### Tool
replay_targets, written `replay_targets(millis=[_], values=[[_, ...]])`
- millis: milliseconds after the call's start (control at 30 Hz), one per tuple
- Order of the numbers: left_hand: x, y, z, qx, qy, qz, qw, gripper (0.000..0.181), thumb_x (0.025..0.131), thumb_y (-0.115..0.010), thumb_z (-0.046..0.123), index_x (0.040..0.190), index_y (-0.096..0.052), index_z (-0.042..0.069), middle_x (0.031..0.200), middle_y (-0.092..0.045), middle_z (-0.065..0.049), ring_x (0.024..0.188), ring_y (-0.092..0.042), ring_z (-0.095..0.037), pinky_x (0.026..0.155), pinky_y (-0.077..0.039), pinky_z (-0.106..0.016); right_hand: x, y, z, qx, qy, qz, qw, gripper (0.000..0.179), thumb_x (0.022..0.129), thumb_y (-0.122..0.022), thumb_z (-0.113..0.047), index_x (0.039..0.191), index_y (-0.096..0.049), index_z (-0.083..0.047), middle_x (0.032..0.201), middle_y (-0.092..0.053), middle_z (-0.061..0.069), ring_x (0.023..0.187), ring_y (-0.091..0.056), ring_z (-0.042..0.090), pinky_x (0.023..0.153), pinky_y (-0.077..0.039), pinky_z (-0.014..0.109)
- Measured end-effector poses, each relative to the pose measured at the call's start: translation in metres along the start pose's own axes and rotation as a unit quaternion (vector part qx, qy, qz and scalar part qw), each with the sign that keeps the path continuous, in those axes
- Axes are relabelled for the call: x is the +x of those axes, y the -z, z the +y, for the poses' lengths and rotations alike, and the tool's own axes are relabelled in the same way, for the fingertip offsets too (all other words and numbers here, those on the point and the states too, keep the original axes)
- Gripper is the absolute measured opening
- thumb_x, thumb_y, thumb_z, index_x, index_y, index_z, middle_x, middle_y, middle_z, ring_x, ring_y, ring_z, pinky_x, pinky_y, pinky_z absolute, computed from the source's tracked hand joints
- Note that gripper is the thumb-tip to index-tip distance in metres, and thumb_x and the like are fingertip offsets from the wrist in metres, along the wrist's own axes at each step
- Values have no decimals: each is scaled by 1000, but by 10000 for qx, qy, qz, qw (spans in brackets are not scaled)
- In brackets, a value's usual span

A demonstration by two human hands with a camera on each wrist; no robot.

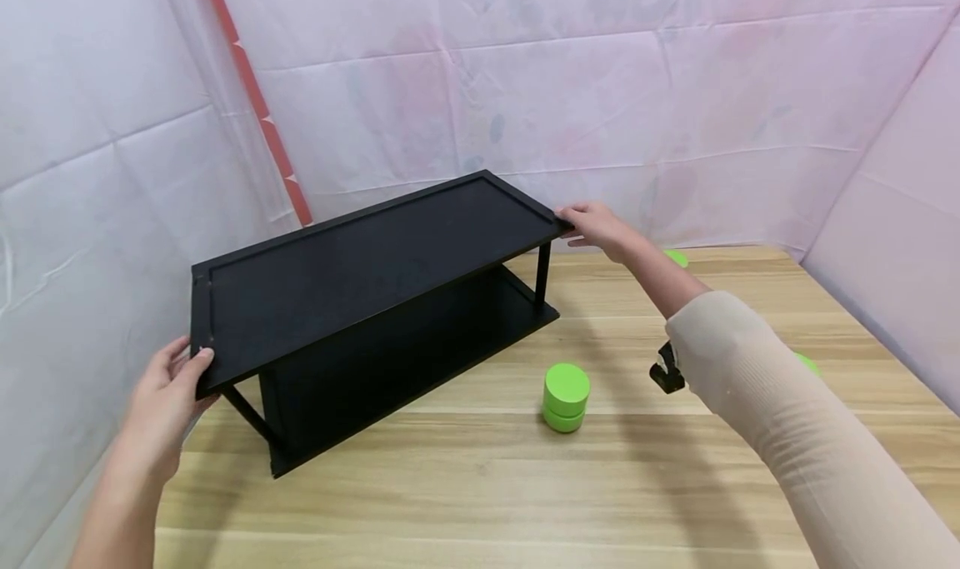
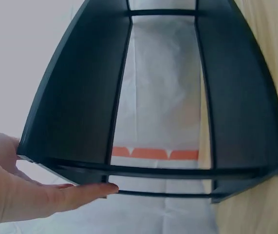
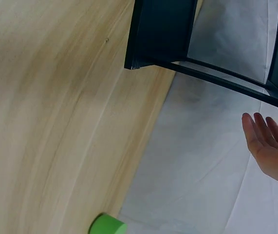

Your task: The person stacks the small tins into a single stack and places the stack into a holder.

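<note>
A black two-tier shelf (image 1: 375, 269) stands at an angle over the wooden table, its two boards joined by thin posts at the ends. My left hand (image 1: 161, 394) grips the near left corner of the top board, thumb on top and fingers beneath. In the left wrist view, fingers of the left hand (image 2: 46, 197) reach under the board's end. At the opposite end, my right hand (image 1: 596, 229) holds the top board's right corner. The right wrist view has the fingers of that right hand (image 3: 270, 144) extended beside the shelf's end (image 3: 216, 80), the thumb out of sight.
A green cylindrical container (image 1: 566, 396) stands on the table (image 1: 480, 502) in front of the shelf. Two more green things, one (image 1: 677, 257) behind the right forearm and one (image 1: 807, 362) behind the sleeve, are partly hidden. White cloth walls (image 1: 540, 94) enclose the table's back and sides.
</note>
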State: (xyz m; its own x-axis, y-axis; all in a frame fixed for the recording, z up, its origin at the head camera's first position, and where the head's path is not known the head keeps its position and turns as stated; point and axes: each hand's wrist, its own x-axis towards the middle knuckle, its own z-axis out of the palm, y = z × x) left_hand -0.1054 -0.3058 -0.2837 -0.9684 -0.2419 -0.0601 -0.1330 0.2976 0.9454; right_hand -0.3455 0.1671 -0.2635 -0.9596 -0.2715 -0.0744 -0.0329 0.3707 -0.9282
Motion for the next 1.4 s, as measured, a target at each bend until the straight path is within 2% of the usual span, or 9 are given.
replay_targets(millis=[67, 167, 333, 467, 600, 833, 1000, 1200, 1400], values=[[0, -1, -4, -646, 25, -95, 9979, 77, 97, -39, 39, 145, 10, 3, 148, 2, -23, 109, -46, -5, 72, -45, -10, -1, 0, 1, 198, -6, -40, 9998, 45, 101, -36, -23, 134, -39, 6, 109, -51, 15, 105, -52, 27, 95, -42, 38], [-4, -5, -9, -1135, -43, -166, 9934, 77, 97, -41, 37, 145, 8, 1, 147, -5, -20, 102, -46, 3, 86, -43, -16, -2, -2, 3, 567, -9, -153, 9983, 47, 101, -35, -24, 137, -34, 7, 108, -52, 12, 102, -55, 25, 96, -40, 39], [-11, -12, -11, -1362, 47, -71, 9906, 71, 98, -36, 39, 146, 2, 3, 140, -18, -10, 128, -27, -14, 107, -19, -39, -1, -6, 6, 1084, -41, -208, 9939, 49, 100, -37, -25, 135, -35, 10, 99, -55, 9, 106, -53, 31, 97, -38, 40], [-16, -16, -11, -1560, 111, 115, 9876, 71, 98, -33, 40, 146, 4, 3, 136, -24, -7, 134, -18, -20, 108, -18, -38, -1, -9, 6, 1214, -42, -203, 9924, 49, 100, -38, -26, 131, -37, 12, 94, -54, 7, 111, -47, 36, 99, -35, 42], [-21, -22, -10, -1547, 19, 287, 9875, 70, 98, -35, 40, 146, 1, 3, 128, -29, -1, 134, -17, -20, 108, -16, -38, -1, -10, 8, 1246, 22, -172, 9921, 49, 100, -38, -26, 131, -36, 12, 94, -54, 5, 110, -48, 35, 100, -34, 44], [-25, -30, -7, -1499, -188, 481, 9874, 66, 98, -34, 39, 146, -6, 4, 125, -31, 3, 134, -19, -20, 108, -14, -39, -5, -10, 9, 1385, 179, -69, 9902, 49, 100, -39, -23, 131, -35, 15, 88, -57, 2, 89, -58, 17, 100, -34, 42], [-25, -31, -7, -1464, -234, 548, 9874, 64, 99, -33, 38, 147, -7, 5, 134, -26, -6, 134, -20, -20, 108, -15, -38, -6, -11, 9, 1549, 164, -59, 9878, 50, 100, -38, -22, 133, -33, 15, 87, -57, 2, 88, -58, 16, 100, -34, 41], [-25, -33, -9, -1357, -249, 542, 9890, 67, 98, -32, 41, 147, -3, 6, 146, -10, -19, 134, -17, -22, 108, -16, -38, -6, -14, 9, 1692, 215, 77, 9853, 47, 100, -38, -20, 131, -35, 15, 85, -57, 3, 83, -59, 13, 100, -33, 43], [-24, -33, -11, -1341, -264, 476, 9895, 68, 98, -33, 42, 147, -2, 6, 146, -9, -20, 135, -15, -24, 108, -15, -39, -8, -15, 9, 1739, 281, 196, 9842, 46, 100, -37, -19, 130, -36, 16, 85, -57, 2, 82, -60, 12, 100, -33, 43]])
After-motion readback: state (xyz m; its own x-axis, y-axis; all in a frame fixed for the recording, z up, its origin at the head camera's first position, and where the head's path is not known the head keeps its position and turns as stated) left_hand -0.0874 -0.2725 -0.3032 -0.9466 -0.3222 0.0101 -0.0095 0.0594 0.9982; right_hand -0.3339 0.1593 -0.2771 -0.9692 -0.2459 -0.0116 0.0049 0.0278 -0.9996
